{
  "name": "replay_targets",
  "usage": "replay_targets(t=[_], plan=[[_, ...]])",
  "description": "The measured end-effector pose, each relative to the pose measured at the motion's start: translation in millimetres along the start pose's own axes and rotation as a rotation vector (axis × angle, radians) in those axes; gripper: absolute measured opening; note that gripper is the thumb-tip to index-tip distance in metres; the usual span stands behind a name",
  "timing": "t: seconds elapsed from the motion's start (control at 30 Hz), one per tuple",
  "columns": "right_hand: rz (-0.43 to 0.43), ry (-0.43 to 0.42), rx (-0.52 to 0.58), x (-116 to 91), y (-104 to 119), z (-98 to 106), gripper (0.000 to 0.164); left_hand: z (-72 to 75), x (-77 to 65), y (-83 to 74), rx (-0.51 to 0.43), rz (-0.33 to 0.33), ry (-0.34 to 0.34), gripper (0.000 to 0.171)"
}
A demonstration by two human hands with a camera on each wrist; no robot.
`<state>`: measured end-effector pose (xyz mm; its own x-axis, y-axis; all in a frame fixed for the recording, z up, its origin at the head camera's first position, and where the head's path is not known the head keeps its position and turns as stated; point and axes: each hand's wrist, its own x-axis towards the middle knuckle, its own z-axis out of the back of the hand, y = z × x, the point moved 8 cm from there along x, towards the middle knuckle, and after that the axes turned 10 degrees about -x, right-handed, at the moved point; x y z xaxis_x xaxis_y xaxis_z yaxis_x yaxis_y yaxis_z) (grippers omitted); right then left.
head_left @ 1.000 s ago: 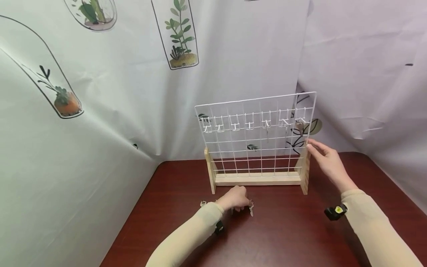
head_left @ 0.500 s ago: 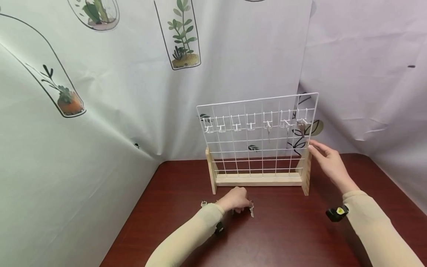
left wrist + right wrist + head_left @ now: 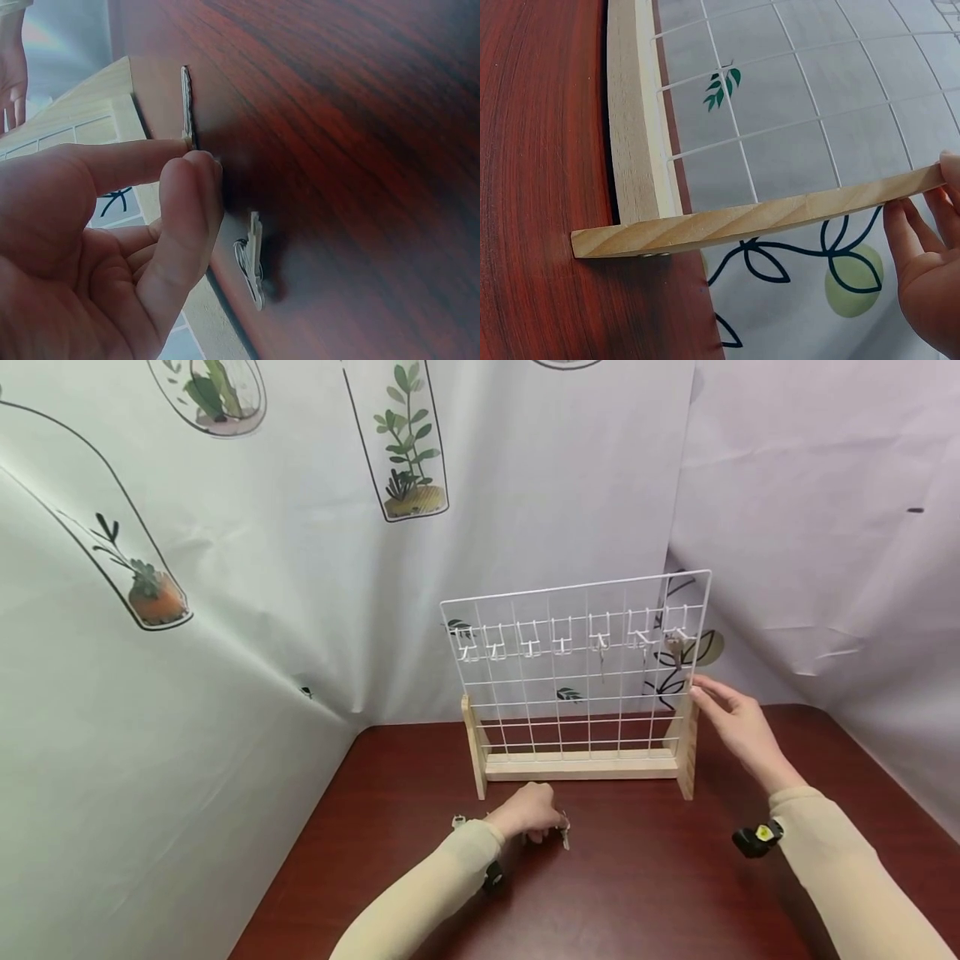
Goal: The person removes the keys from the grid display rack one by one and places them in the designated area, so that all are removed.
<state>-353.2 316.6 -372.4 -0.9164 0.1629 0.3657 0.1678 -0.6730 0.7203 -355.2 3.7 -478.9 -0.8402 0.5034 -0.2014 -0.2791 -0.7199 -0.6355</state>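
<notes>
My left hand is low over the table in front of a white wire grid rack. Its thumb and finger pinch a key, whose blade points away from the fingertips; the key's head is hidden. Another key with a ring lies on the table close by in the left wrist view. My right hand holds the top of the rack's right wooden side post between thumb and fingers. White hooks run in a row along the grid, and keys hang from those at the right.
The rack's wooden base bar stands on the dark red table. A small metal piece lies left of my left hand. White cloth printed with plants hangs behind the table and along its sides.
Both hands stay in nearly the same place. The key at my left fingertips has turned slightly; otherwise only the head view shifts a little.
</notes>
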Motion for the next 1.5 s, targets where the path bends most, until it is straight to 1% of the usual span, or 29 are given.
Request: replay_targets(t=[0.27, 0.37, 0.5, 0.6, 0.7, 0.87, 0.97, 1.17, 1.3, 1.4, 1.5], plan=[[-0.028, 0.015, -0.018, -2.9, -2.6, 0.9, 0.06, -4.9, -2.3, -2.2, -0.056, 0.006, 0.02, 0.039], [-0.021, 0.012, -0.011, -1.8, -1.4, 1.7, 0.059, -0.9, -1.2, -4.6, -0.062, 0.003, 0.017, 0.038], [-0.008, 0.004, 0.009, 0.5, -0.2, 2.6, 0.059, 9.1, 1.5, -8.8, -0.074, -0.01, 0.011, 0.034], [-0.009, 0.002, 0.015, 0.9, 0.0, 2.8, 0.059, 16.5, 2.4, -11.0, -0.095, -0.03, 0.007, 0.029], [-0.009, 0.003, 0.009, 0.5, 0.4, 2.4, 0.059, 23.8, 2.2, -12.9, -0.139, -0.05, 0.0, 0.023], [-0.01, 0.0, 0.005, 2.3, 1.6, 2.2, 0.058, 37.0, 3.8, -18.5, -0.141, -0.093, -0.042, 0.015], [-0.013, -0.002, 0.005, 3.5, 1.7, 2.1, 0.057, 43.0, 7.0, -23.1, -0.139, -0.117, -0.068, 0.014], [-0.01, -0.006, 0.006, 2.6, -0.4, 2.1, 0.056, 48.2, 13.9, -35.1, -0.173, -0.157, -0.076, 0.013], [-0.013, -0.005, 0.007, 1.3, -1.4, 1.2, 0.056, 49.8, 17.3, -43.2, -0.205, -0.199, -0.089, 0.013], [-0.015, -0.002, 0.008, 0.7, -1.3, 0.2, 0.057, 52.0, 17.8, -50.1, -0.233, -0.233, -0.109, 0.014], [-0.017, 0.004, 0.022, 0.6, -1.0, -0.6, 0.058, 55.3, 17.9, -58.0, -0.236, -0.266, -0.135, 0.016]])
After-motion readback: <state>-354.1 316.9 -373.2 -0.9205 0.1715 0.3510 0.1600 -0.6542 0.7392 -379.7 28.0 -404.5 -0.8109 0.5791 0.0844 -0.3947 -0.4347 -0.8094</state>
